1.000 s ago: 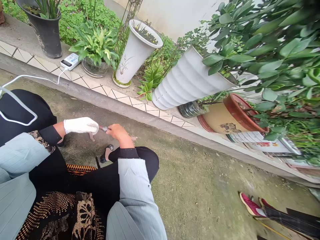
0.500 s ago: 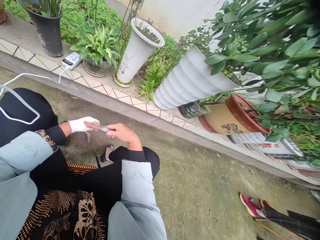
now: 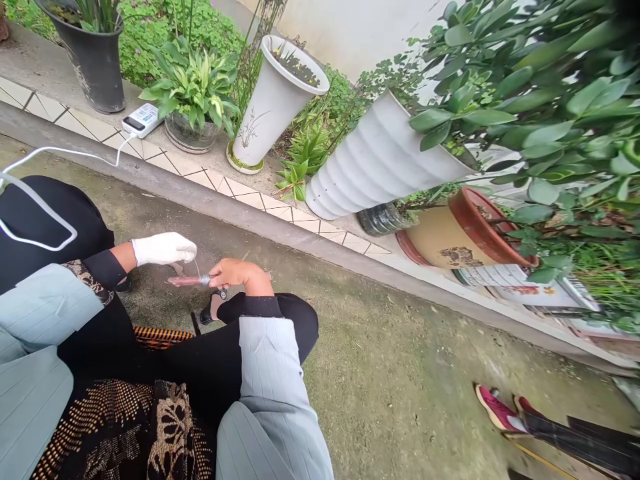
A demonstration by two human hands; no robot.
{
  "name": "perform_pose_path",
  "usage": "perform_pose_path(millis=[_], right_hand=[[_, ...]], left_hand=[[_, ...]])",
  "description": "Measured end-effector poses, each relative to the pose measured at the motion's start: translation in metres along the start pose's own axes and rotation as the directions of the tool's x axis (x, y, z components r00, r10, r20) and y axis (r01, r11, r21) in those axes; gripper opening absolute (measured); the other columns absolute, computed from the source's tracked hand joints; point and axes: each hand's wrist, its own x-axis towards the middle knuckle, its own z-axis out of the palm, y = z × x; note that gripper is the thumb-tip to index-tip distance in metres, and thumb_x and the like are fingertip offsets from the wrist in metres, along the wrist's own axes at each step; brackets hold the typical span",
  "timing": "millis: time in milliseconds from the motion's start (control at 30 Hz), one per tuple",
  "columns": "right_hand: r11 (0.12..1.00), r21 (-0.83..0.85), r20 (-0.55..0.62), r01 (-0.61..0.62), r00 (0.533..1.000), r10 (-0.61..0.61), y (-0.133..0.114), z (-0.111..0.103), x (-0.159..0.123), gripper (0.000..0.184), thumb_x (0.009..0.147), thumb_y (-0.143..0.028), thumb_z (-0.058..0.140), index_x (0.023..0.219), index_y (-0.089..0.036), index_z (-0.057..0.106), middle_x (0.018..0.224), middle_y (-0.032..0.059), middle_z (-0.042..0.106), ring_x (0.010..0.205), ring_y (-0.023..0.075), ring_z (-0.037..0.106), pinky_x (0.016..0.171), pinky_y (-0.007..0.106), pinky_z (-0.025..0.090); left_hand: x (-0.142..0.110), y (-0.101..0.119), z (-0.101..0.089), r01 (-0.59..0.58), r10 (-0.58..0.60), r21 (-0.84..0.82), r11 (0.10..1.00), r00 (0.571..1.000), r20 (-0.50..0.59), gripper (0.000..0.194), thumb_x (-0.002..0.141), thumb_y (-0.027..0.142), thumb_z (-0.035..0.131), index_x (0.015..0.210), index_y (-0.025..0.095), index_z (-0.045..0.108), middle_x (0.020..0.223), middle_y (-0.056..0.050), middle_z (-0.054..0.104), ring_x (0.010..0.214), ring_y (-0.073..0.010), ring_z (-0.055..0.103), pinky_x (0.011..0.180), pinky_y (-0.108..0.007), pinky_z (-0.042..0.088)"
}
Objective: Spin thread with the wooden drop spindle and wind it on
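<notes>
From where I stand, the right hand [image 3: 234,273], bare, grips a reddish stick [image 3: 183,282] near its silvery wrap [image 3: 205,280]. Thumb and fingers are closed on the stick's right-hand end; the rest of it points across toward the other side, held above the ground [image 3: 380,347] and roughly level. The left hand [image 3: 165,249], in a white glove, is up and to the side, its fingers pressed together and seemingly pinching a thin strand [image 3: 198,267] that runs down to the wrap. The glove hides how each finger lies, so I cannot tell them apart.

Possible faults: should the gloved fingers ease off, the strand would slacken and the turns might loosen or cross; cloth, I judge, gives a poor feel of so fine a line. Too hard a pull could snap it, or twist the stick within the right hand, which holds only one end. A low sweep might brush the black shoe [image 3: 207,313] beneath.

Beyond, a white device [image 3: 143,120] sits on the tiled ledge [image 3: 200,179] by the glass pot [image 3: 190,137], its cord [image 3: 75,153] trailing leftward (a knee could snag it).
</notes>
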Motion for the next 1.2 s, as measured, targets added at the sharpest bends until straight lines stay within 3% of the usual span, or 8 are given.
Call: perform_pose_path(millis=[200,333,467,567,667,800,1067,1200], right_hand=[[0.925,0.195,-0.029,0.326,0.945,-0.326,-0.004,0.0,-0.02,0.026,0.077,-0.031,0.062,0.095,-0.014,0.069,0.065,-0.0032,0.057,0.055,0.0068,0.048,0.055,0.019,0.039],[0.857,0.279,-0.287,0.434,0.889,-0.357,-0.006,-0.001,-0.028,0.024,0.076,-0.033,0.061,0.089,-0.013,0.066,0.068,-0.0017,0.057,0.057,0.007,0.048,0.056,0.02,0.039],[0.862,0.313,-0.673,0.399,0.734,-0.095,-0.002,-0.006,-0.019,0.021,0.08,-0.034,0.055,0.081,-0.014,0.061,0.069,-0.0001,0.058,0.054,0.0075,0.047,0.053,0.02,0.038],[0.973,0.221,-0.748,0.061,0.651,0.129,0.002,-0.009,-0.007,0.021,0.082,-0.034,0.053,0.082,-0.015,0.064,0.068,0.0018,0.061,0.055,0.0096,0.049,0.054,0.021,0.037],[0.958,-0.004,-0.581,-0.287,0.78,0.232,0.0,-0.005,0.004,0.017,0.079,-0.03,0.06,0.072,-0.015,0.065,0.064,0.0044,0.063,0.056,0.0119,0.052,0.056,0.024,0.036],[0.978,-0.112,-0.059,-0.175,0.984,0.169,-0.005,0.007,0.014,0.012,0.077,-0.024,0.064,0.068,-0.015,0.065,0.058,0.0009,0.061,0.051,0.0102,0.051,0.055,0.024,0.038],[0.977,0.138,0.042,0.163,0.985,-0.17,-0.002,0.005,-0.003,0.019,0.075,-0.03,0.063,0.086,-0.015,0.069,0.062,-0.003,0.059,0.053,0.0069,0.049,0.054,0.02,0.038],[0.924,0.23,-0.089,0.307,0.952,-0.294,-0.005,0.003,-0.022,0.023,0.077,-0.033,0.061,0.086,-0.014,0.068,0.065,-0.0022,0.058,0.055,0.007,0.048,0.056,0.021,0.039]], left_hand=[[0.002,-0.004,0.003,-0.002,-0.003,-0.224,0.975,1.0,-0.023,0.029,0.082,0.041,0.046,0.073,0.014,0.054,0.071,0.0,0.057,0.066,-0.0122,0.049,0.064,-0.02,0.04],[0.006,-0.005,0.019,0.054,-0.048,-0.432,0.9,0.999,0.026,0.037,0.081,0.051,0.051,0.081,0.014,0.058,0.069,-0.003,0.057,0.059,-0.0123,0.049,0.055,-0.022,0.04],[0.009,-0.002,0.033,0.029,-0.022,-0.452,0.892,1.0,0.021,0.04,0.086,0.052,0.046,0.08,0.014,0.058,0.074,-0.004,0.059,0.058,-0.0109,0.047,0.054,-0.022,0.04],[0.008,0.002,0.033,-0.06,0.071,-0.246,0.968,0.997,0.037,0.035,0.089,0.042,0.042,0.077,0.014,0.059,0.073,-0.002,0.06,0.061,-0.0109,0.048,0.06,-0.021,0.038],[0.005,0.005,0.026,-0.118,0.118,0.001,0.993,0.992,0.051,0.029,0.089,0.033,0.042,0.076,0.015,0.061,0.072,0.0,0.059,0.062,-0.0111,0.048,0.063,-0.021,0.035],[0.002,0.005,0.014,-0.079,0.082,0.141,0.987,0.996,-0.019,0.027,0.087,0.032,0.043,0.073,0.016,0.06,0.069,0.0,0.057,0.06,-0.0118,0.045,0.06,-0.022,0.032],[0.005,-0.007,0.007,-0.037,0.036,-0.017,0.999,0.998,-0.049,0.032,0.087,0.04,0.042,0.074,0.014,0.056,0.069,0.0,0.055,0.065,-0.012,0.047,0.063,-0.02,0.035],[0.007,-0.009,0.011,-0.026,0.021,-0.275,0.961,1.0,-0.02,0.033,0.084,0.045,0.048,0.076,0.013,0.056,0.07,-0.001,0.055,0.064,-0.0115,0.047,0.061,-0.02,0.038]])
